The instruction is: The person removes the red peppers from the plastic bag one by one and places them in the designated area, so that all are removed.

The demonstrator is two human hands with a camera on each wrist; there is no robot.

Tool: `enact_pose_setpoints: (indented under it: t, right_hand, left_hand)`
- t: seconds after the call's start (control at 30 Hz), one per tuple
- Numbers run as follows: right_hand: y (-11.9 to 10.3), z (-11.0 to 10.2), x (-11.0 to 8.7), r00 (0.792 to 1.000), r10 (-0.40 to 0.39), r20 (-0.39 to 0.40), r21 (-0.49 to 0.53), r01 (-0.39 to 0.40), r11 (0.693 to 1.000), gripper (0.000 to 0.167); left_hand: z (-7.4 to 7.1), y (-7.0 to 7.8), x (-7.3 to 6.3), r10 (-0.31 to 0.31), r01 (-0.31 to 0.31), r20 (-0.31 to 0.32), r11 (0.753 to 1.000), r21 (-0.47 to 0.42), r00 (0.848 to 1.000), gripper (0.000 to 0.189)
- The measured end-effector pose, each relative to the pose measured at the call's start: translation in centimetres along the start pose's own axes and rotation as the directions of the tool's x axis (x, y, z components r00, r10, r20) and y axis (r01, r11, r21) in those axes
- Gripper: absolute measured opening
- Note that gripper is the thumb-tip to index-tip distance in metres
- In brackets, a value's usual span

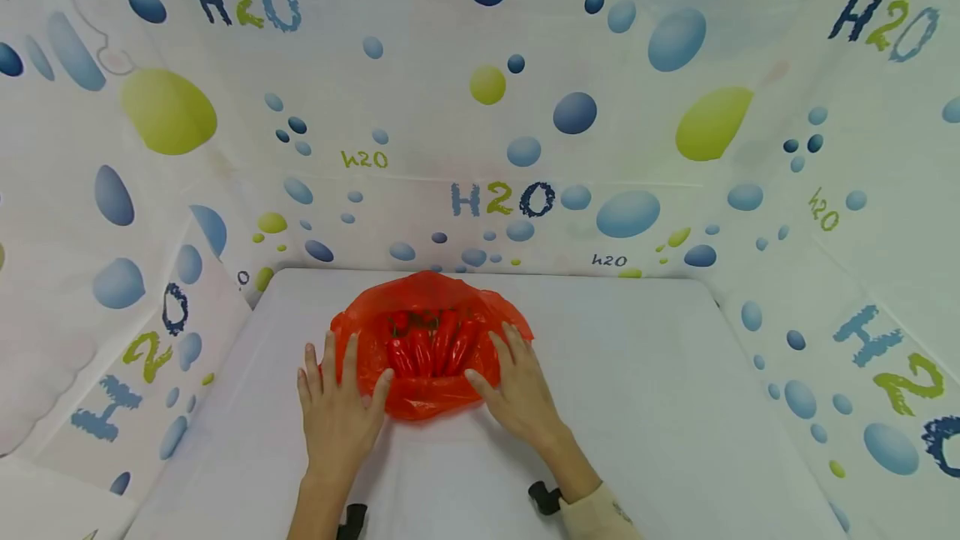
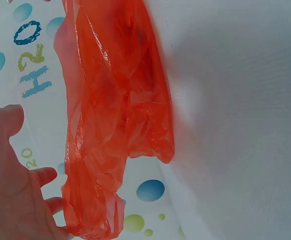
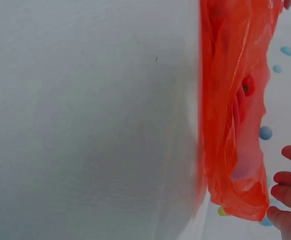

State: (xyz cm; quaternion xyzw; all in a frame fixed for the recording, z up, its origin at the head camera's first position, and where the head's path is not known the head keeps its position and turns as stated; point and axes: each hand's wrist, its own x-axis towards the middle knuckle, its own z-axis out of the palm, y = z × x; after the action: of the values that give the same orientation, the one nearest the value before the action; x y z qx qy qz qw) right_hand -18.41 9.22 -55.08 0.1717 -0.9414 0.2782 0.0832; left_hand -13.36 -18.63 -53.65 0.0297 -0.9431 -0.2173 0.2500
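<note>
A red plastic bag (image 1: 423,402) lies spread on the white table with its mouth wide, and several glossy red peppers (image 1: 422,350) with green stems lie inside it. At the bag's left side is my left hand (image 1: 336,411), fingers spread and straight. My right hand (image 1: 521,390) lies at the opposite side, its fingers extended over the rim. In the left wrist view, the fingers reach the edge of the bag (image 2: 98,125). One red pepper (image 3: 248,86) shows through the opening in the right wrist view, where the fingertips are close to the bag's edge; contact is hard to tell.
The white table (image 1: 637,390) extends to both sides and in front of the bag. Behind and beside it hangs a pale sheet (image 1: 420,98) printed with blue and green drops. Dark wrist mounts (image 1: 544,498) show near both wrists.
</note>
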Motion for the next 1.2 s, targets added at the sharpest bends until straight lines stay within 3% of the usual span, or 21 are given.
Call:
enact_pose_setpoints:
  t: [0.8,1.2]
  right_hand:
    - [-1.0,1.7,1.9,0.999,0.002,0.047,0.112,-0.008,0.994,0.081]
    - [-1.5,2.8,3.2,0.999,0.02,0.05,0.131,-0.026,0.991,0.07]
  left_hand:
    - [1.0,-0.8,0.9,-0.12,0.125,0.065,0.988,-0.086,0.991,0.089]
    - [1.7,-1.0,1.1,-0.167,0.171,0.044,0.976,-0.133,0.985,0.086]
